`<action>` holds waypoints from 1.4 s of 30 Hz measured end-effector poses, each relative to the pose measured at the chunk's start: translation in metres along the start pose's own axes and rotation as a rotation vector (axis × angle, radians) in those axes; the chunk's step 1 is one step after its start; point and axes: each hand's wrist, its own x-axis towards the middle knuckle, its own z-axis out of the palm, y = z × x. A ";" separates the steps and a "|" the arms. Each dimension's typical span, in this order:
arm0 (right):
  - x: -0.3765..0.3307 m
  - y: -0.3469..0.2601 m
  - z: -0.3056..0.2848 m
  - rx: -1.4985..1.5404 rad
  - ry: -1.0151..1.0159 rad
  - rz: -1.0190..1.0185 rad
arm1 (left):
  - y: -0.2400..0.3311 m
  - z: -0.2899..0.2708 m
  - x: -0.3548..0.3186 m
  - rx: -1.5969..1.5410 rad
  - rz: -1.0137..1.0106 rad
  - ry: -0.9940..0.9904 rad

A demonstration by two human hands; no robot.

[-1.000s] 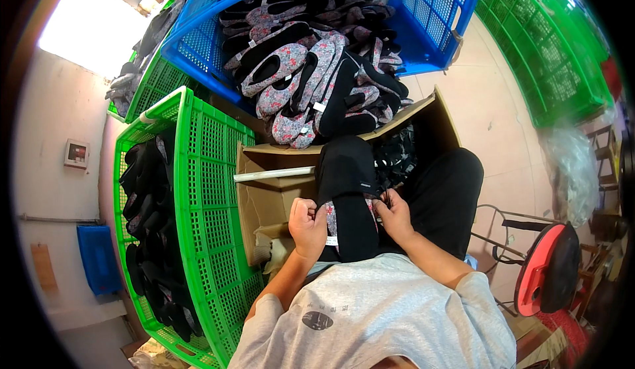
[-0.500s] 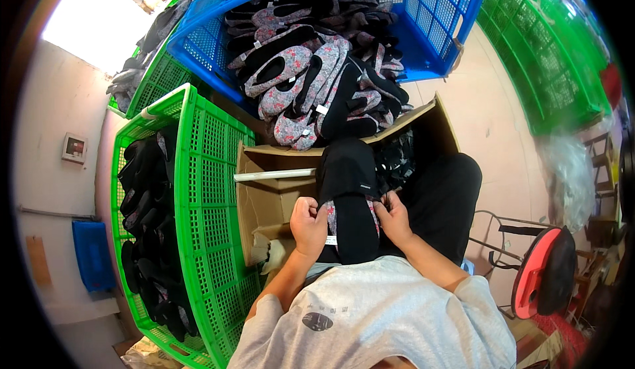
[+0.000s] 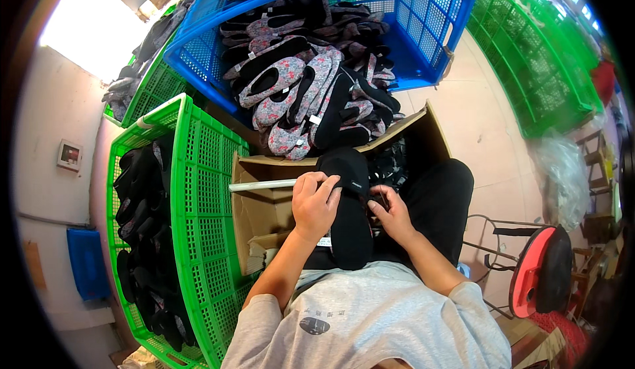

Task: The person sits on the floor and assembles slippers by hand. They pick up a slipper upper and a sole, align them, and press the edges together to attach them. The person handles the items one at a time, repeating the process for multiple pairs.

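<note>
In front of my lap lies a black slipper [image 3: 352, 227], its long axis pointing away from me. A small white tag shows at its left edge, near the heel. My left hand [image 3: 315, 204] grips the slipper's left side, with fingertips curled over the black upper. On the opposite edge, my right hand [image 3: 391, 214] pinches the slipper between thumb and fingers; part of that grip is hidden. Beyond the toe, grey floral slippers [image 3: 281, 78] with black linings are heaped in a blue crate [image 3: 423, 32].
An open cardboard box [image 3: 254, 207] stands before me, with a white rod [image 3: 263, 185] across it. To the left is a green crate [image 3: 208, 230] of black slippers [image 3: 149, 237]. More green crates [image 3: 529, 65] stand at the far right, with a red-and-black seat [image 3: 539, 273] nearer.
My left hand has moved forward along the slipper and over its upper. My right hand has shifted slightly, and less of the floral fabric shows. The view has tilted a little.
</note>
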 end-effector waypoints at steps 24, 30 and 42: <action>0.042 -0.058 -0.014 -0.370 -0.258 -0.151 | 0.002 0.006 0.000 -0.018 -0.029 0.020; 0.045 -0.055 -0.011 -0.314 -0.265 -0.159 | 0.001 0.007 -0.001 -0.043 -0.045 0.025; 0.053 -0.046 -0.007 -0.039 -0.266 -0.122 | 0.000 0.008 -0.002 -0.050 -0.034 0.039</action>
